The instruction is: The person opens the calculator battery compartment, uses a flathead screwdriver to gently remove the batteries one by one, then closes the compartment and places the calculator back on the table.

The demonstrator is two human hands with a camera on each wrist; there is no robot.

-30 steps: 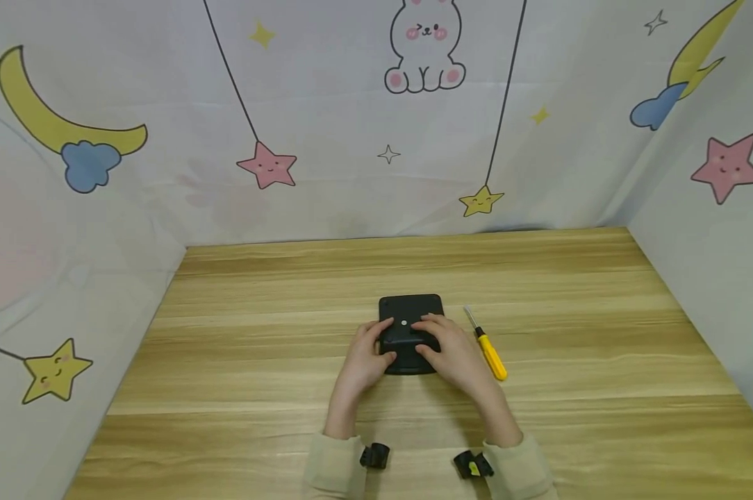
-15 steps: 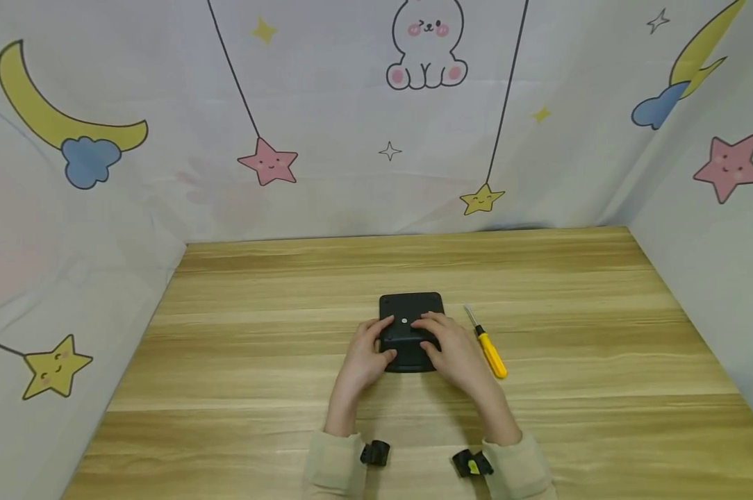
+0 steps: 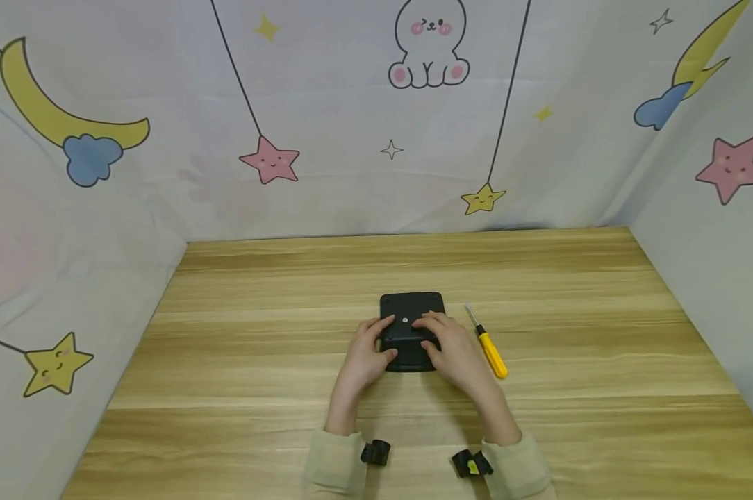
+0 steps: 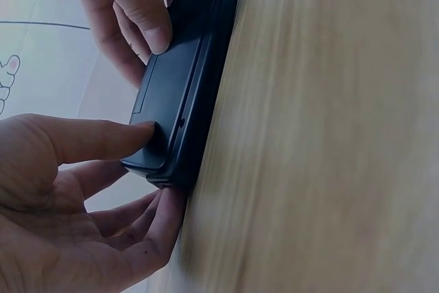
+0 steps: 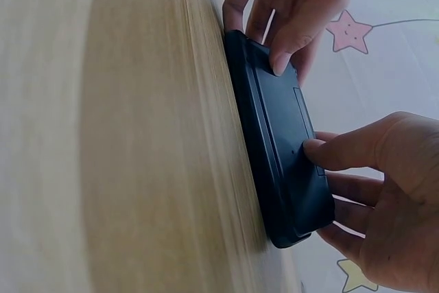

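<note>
A black calculator lies back side up on the wooden table, with a small white dot near its middle. My left hand holds its left side, thumb on the near part of the back and fingers around the edge. From the right, my right hand grips it with the thumb on the near sloped part and fingertips over the raised part. The left wrist view shows the calculator's near edge close over the table, and a panel outline on its back. Its face is hidden underneath.
A screwdriver with a yellow handle lies just right of my right hand, tip pointing away. Printed white cloth bounds the wooden table at the back and both sides. Black wrist cameras sit at both cuffs.
The head view has shifted very slightly. The right thumb has slid a little to the right on the calculator; otherwise both hands keep their places on it.
</note>
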